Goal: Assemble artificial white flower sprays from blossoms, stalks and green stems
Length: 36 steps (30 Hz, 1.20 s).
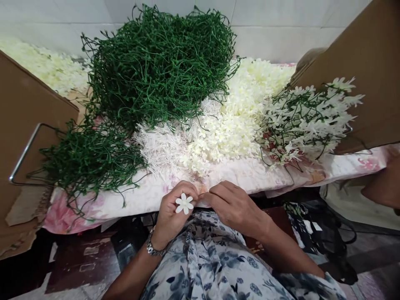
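Observation:
My left hand (pixel 173 208) is curled shut, pinching a small white plastic flower (pixel 184 203) that faces up at me. My right hand (pixel 233 204) sits right beside it, fingers bent and pinched together near the left fingertips; what they hold is hidden. Both hands rest at the front edge of a table covered with a pink floral cloth (pixel 125 200). Just beyond them lies a heap of loose white flowers (pixel 231 121).
A big tangle of green plastic stems (pixel 159 62) fills the back, with a smaller bunch (pixel 90 158) at left. Finished stems with white flowers (pixel 309 116) lie at right. Brown cardboard (pixel 28 125) stands at left and more cardboard (pixel 359 62) at right. A metal rod (pixel 23 156) sticks out left.

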### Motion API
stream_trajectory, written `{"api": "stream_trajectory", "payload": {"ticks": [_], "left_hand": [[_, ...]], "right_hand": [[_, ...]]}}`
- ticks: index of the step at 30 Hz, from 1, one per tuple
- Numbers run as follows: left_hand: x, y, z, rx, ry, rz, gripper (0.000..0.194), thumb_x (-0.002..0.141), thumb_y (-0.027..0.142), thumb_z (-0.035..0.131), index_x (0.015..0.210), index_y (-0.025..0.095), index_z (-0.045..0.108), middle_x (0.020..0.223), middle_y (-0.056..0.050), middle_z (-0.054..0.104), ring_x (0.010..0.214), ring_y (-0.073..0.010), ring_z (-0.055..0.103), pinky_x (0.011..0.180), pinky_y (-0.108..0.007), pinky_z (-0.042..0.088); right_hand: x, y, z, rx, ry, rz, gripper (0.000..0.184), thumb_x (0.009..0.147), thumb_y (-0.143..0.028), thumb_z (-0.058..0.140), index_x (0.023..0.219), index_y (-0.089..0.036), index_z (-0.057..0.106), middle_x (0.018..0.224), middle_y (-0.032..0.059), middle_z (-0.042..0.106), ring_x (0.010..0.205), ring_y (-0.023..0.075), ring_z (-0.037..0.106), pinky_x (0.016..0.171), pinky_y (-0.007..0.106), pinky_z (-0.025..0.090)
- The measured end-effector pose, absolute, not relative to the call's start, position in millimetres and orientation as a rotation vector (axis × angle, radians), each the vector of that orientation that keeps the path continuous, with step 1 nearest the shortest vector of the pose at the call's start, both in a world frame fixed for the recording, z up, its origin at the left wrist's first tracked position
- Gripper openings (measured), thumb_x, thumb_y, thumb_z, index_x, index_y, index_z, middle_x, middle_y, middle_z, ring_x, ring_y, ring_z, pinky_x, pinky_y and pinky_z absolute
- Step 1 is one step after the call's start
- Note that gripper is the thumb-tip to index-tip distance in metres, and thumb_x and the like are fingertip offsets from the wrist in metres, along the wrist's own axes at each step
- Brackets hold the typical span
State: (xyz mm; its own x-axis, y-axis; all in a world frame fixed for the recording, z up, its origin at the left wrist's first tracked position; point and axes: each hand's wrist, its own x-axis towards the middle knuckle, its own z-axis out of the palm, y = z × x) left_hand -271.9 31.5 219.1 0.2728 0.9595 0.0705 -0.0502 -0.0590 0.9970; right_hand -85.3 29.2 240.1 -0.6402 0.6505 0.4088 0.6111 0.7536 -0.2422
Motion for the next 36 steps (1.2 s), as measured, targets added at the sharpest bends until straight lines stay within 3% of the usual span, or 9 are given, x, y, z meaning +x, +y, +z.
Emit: {"api": "stream_trajectory", "payload": {"ticks": [6, 10, 13, 17, 21, 27, 36], "left_hand": [[-263, 32, 220, 1.258, 1.018, 0.904, 0.014, 0.078, 0.014, 0.052, 0.088, 0.016, 0.061, 0.071, 0.0, 0.056, 0.065, -0.0118, 0.053, 0.06, -0.022, 0.041], [-263, 30, 206, 1.171, 1.037, 1.051, 0.019, 0.073, 0.006, 0.051, 0.083, 0.017, 0.063, 0.073, 0.001, 0.056, 0.068, -0.0109, 0.051, 0.06, -0.02, 0.039], [-265, 29, 201, 1.124, 0.986, 1.106, 0.011, 0.075, 0.01, 0.055, 0.077, 0.016, 0.063, 0.07, 0.001, 0.054, 0.066, -0.0102, 0.047, 0.06, -0.021, 0.037], [-268, 33, 200, 1.005, 1.059, 1.158, 0.003, 0.078, 0.019, 0.059, 0.078, 0.017, 0.062, 0.074, 0.0, 0.054, 0.062, -0.0089, 0.045, 0.057, -0.021, 0.034], [-270, 37, 198, 0.99, 1.071, 1.157, 0.002, 0.078, 0.019, 0.061, 0.08, 0.018, 0.062, 0.077, 0.0, 0.054, 0.062, -0.008, 0.044, 0.056, -0.021, 0.032], [-274, 40, 195, 1.005, 1.038, 1.087, 0.003, 0.079, 0.019, 0.061, 0.082, 0.018, 0.062, 0.078, 0.0, 0.054, 0.065, -0.0084, 0.045, 0.057, -0.022, 0.032], [-274, 41, 195, 0.952, 1.023, 1.078, 0.002, 0.079, 0.018, 0.061, 0.081, 0.018, 0.061, 0.075, 0.002, 0.052, 0.06, -0.0059, 0.042, 0.054, -0.02, 0.03]], "right_hand": [[-92, 35, 236, -0.815, -2.509, 0.099, 0.018, 0.088, -0.011, 0.042, 0.098, -0.011, 0.057, 0.085, 0.0092, 0.061, 0.077, 0.0173, 0.053, 0.068, 0.031, 0.046], [-100, 34, 227, -0.838, -2.397, 0.107, 0.022, 0.085, -0.008, 0.047, 0.106, -0.01, 0.054, 0.084, 0.009, 0.063, 0.078, 0.0171, 0.056, 0.069, 0.031, 0.049], [-101, 34, 225, -0.911, -2.27, 0.197, 0.026, 0.083, -0.01, 0.053, 0.109, -0.012, 0.051, 0.083, 0.0072, 0.063, 0.077, 0.0158, 0.057, 0.069, 0.029, 0.05], [-89, 47, 228, -1.031, -2.138, 0.136, 0.027, 0.081, -0.014, 0.058, 0.107, -0.016, 0.051, 0.085, 0.0061, 0.063, 0.077, 0.0159, 0.057, 0.065, 0.028, 0.049], [-82, 66, 230, -1.247, -2.161, -0.069, 0.015, 0.082, -0.018, 0.055, 0.098, -0.017, 0.054, 0.084, 0.007, 0.06, 0.081, 0.0193, 0.054, 0.072, 0.034, 0.048], [-90, 79, 222, -1.315, -2.289, -0.16, 0.009, 0.085, -0.015, 0.049, 0.082, -0.017, 0.058, 0.075, 0.0059, 0.058, 0.073, 0.018, 0.051, 0.07, 0.033, 0.043], [-75, 78, 217, -1.306, -2.029, 0.125, 0.008, 0.082, -0.011, 0.054, 0.082, -0.018, 0.058, 0.075, 0.0042, 0.058, 0.074, 0.0157, 0.054, 0.067, 0.029, 0.046]]}}
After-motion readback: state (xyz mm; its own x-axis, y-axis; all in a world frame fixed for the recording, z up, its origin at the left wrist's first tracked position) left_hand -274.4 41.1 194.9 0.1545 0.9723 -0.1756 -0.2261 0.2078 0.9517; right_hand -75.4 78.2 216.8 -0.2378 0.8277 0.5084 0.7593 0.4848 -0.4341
